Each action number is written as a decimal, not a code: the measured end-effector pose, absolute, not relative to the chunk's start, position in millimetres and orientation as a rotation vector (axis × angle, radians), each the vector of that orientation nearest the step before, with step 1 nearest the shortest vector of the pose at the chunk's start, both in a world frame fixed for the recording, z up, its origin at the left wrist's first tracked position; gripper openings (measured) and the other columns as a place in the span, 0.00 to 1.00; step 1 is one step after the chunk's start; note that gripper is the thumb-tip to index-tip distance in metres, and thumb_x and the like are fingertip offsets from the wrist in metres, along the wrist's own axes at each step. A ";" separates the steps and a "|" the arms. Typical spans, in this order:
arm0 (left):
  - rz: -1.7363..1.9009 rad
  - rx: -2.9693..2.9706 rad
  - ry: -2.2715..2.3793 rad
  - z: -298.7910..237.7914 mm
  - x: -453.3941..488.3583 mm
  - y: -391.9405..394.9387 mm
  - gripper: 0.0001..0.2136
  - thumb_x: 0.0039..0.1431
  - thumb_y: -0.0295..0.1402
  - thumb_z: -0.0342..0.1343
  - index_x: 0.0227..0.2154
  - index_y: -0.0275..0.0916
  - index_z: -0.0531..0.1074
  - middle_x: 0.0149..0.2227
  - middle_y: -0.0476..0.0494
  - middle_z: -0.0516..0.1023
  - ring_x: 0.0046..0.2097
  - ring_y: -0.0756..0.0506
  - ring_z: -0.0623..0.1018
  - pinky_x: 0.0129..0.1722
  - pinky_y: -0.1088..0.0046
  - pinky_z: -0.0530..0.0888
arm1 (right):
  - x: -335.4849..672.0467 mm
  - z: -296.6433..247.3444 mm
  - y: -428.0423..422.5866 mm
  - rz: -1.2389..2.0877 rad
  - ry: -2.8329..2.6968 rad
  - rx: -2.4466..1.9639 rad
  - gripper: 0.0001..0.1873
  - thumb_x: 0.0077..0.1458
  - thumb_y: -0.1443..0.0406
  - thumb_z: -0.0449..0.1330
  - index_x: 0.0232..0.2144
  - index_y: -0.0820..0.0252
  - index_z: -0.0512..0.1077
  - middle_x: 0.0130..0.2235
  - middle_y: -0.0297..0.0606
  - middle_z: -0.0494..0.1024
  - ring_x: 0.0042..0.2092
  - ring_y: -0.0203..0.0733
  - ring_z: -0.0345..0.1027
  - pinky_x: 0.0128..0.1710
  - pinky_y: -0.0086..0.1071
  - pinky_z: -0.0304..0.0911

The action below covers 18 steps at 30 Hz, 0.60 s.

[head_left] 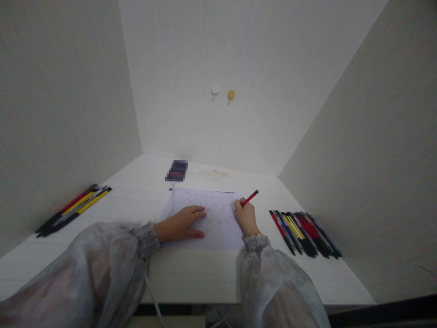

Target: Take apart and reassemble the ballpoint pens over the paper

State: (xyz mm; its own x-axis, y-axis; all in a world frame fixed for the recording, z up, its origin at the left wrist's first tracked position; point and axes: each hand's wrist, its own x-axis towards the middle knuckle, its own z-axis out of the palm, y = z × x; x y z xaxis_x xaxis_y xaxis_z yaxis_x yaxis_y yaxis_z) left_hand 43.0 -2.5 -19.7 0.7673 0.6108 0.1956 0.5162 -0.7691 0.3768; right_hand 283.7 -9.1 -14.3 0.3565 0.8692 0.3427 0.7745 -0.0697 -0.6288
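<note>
1. Right hand (247,216): closing its fingers around a red pen (250,197) with a black end; the pen is leaning up and to the right, over the sheet's right side. Whether its tip is touching cannot be told.
2. Left hand (184,224): lying spread and relaxed on the paper, gripping nothing, apart from the right hand; one finger is wearing a ring (197,214).
3. White paper sheet (215,239): lying on the pale table (191,275) beneath both hands; grey marks are covering its middle, too faint and small for reading. Blue is showing along the far edge.
4. Pens, right-hand row (300,228): lying side by side, showing red, grey, blue, yellow, white and black; any lettering is too small to read.
5. Pens, left-hand group (92,200): lying slantwise near the left wall, showing red, yellow, grey and black; labels illegible.
6. Dark device (177,171): resting behind the sheet, its surface blurred into blocks.
7. White cable (173,198): running from the device across the sheet's left side.
8. Wall hooks: one white (215,90), one yellow (231,94), sitting side by side on the back wall.
9. Translucent sleeves (116,250): covering both forearms, gathering at elastic cuffs.
</note>
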 end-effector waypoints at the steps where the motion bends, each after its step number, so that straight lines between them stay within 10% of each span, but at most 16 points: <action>1: 0.442 2.661 0.873 -19.6 42.9 -2.6 0.30 0.45 0.50 0.50 0.50 0.38 0.58 0.54 0.37 0.56 0.54 0.41 0.57 0.52 0.64 0.55 | 283.9 -14.5 -9.2 0.166 -1.451 -1.846 0.14 0.46 0.61 0.46 0.13 0.57 0.53 0.13 0.26 0.53 0.19 0.33 0.50 0.20 0.26 0.44; 18: 0.445 2.615 0.777 -15.0 38.8 -1.3 0.31 0.45 0.51 0.49 0.51 0.39 0.56 0.55 0.37 0.56 0.55 0.40 0.56 0.52 0.62 0.55 | 284.8 -13.9 -10.7 0.190 -1.414 -1.785 0.14 0.44 0.62 0.47 0.12 0.57 0.53 0.12 0.26 0.52 0.18 0.33 0.48 0.20 0.26 0.43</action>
State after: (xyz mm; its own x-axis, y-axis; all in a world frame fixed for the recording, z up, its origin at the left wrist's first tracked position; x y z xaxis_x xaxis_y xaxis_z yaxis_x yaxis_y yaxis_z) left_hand 38.8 -1.3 -15.0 0.7975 0.5726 0.1899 0.4539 -0.7769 0.4363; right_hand 284.8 -10.7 -13.9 0.3544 0.8629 0.3602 0.7372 -0.0209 -0.6753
